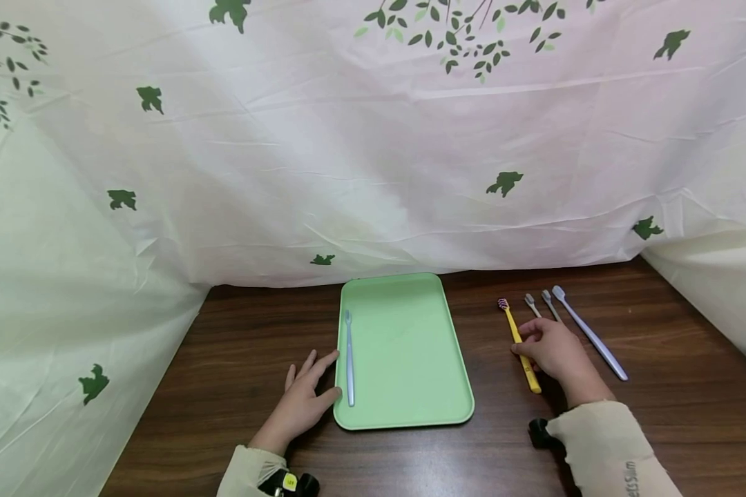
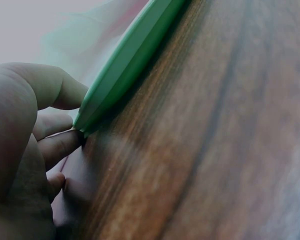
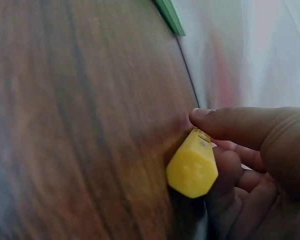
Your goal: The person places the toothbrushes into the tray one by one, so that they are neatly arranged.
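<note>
In the head view, my right hand (image 1: 556,352) holds a yellow toothbrush (image 1: 528,373) between thumb and fingers, its purple-and-white bristle head pointing away. The right wrist view shows the thick end of its yellow handle (image 3: 192,172) close to the tabletop, beside the thumb; whether it touches the wood I cannot tell. My left hand (image 1: 301,400) rests against the left rim of a light green tray (image 1: 404,419), fingers spread and fairly straight. Along the left side inside that tray lies a pale blue toothbrush (image 1: 350,366). The left wrist view has the tray's edge (image 2: 125,70) against the fingertips.
Right of the yellow brush lie a lavender toothbrush (image 1: 590,335) and two greyish toothbrushes, a left one (image 1: 531,301) and a right one (image 1: 550,301), partly hidden by my right hand. Dark wooden table (image 1: 242,345) surrounds the tray. A white leaf-patterned curtain (image 1: 348,172) hangs behind.
</note>
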The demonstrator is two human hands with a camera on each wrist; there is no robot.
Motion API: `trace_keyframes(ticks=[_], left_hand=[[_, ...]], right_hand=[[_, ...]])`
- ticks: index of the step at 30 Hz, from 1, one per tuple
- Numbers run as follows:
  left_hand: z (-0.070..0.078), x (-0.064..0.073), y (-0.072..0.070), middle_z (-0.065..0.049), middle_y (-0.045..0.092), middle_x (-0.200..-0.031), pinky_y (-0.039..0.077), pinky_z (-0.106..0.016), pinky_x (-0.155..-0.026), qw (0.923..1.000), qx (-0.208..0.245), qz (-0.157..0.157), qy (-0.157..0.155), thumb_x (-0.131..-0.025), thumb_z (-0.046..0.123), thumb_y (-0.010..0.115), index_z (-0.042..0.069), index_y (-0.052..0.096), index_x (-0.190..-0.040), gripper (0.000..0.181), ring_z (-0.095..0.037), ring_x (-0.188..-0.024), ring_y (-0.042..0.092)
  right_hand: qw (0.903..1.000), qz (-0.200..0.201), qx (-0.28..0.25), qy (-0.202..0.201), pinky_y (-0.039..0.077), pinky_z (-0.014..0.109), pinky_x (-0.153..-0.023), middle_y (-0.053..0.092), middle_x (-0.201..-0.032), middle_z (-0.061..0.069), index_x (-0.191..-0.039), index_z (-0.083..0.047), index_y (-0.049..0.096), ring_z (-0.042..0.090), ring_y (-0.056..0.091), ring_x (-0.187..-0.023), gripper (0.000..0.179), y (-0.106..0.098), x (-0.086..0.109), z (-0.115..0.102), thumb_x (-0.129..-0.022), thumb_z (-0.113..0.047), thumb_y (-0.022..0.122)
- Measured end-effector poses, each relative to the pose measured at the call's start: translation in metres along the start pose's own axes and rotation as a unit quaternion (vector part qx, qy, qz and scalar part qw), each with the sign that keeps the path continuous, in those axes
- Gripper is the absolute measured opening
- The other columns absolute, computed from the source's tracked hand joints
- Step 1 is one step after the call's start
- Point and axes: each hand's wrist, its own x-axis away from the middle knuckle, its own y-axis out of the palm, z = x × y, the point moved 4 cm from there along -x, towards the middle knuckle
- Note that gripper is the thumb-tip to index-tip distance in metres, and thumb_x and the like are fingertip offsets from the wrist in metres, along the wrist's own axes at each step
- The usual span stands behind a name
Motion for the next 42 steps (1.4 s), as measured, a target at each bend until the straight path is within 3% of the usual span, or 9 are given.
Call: trace_keyframes(ticks=[12, 22, 42], left_hand=[[0.0, 0.0, 0.0, -0.007, 0.048, -0.152, -0.011, -0.059, -0.117, 1.0, -0.003, -0.003, -0.004, -0.096, 0.019, 0.065, 0.016, 0.044, -0.153, 0.061, -0.034, -0.153, 0.014], [0.003, 0.001, 0.0, -0.009, 0.048, -0.152, -0.011, -0.06, -0.117, 1.0, 0.001, -0.005, -0.002, -0.096, 0.018, 0.065, 0.014, 0.045, -0.153, 0.06, -0.036, -0.153, 0.013], [0.003, 0.001, -0.001, -0.01, 0.048, -0.152, -0.013, -0.06, -0.117, 1.0, 0.004, -0.002, 0.0, -0.096, 0.018, 0.066, 0.015, 0.046, -0.152, 0.06, -0.037, -0.152, 0.013]], right_hand=[[0.9999, 0.003, 0.0, -0.017, 0.057, 0.033, -0.057, 0.064, -0.084, 0.014, -0.112, 0.012, 0.059, 0.018, 0.063, -0.063, 0.034, 0.003, 0.002, -0.003, -0.088, -0.009, 0.073], [0.9995, -0.008, -0.028, -0.011, 0.057, 0.032, -0.06, 0.067, -0.089, 0.014, -0.116, 0.01, 0.061, 0.018, 0.063, -0.067, 0.038, 0.006, 0.004, -0.006, -0.089, -0.015, 0.073], [0.9926, -0.008, -0.11, -0.05, 0.06, 0.033, -0.064, 0.068, -0.093, 0.014, -0.115, 0.01, 0.062, 0.018, 0.067, -0.074, 0.036, 0.024, 0.005, -0.024, -0.091, -0.015, 0.073]])
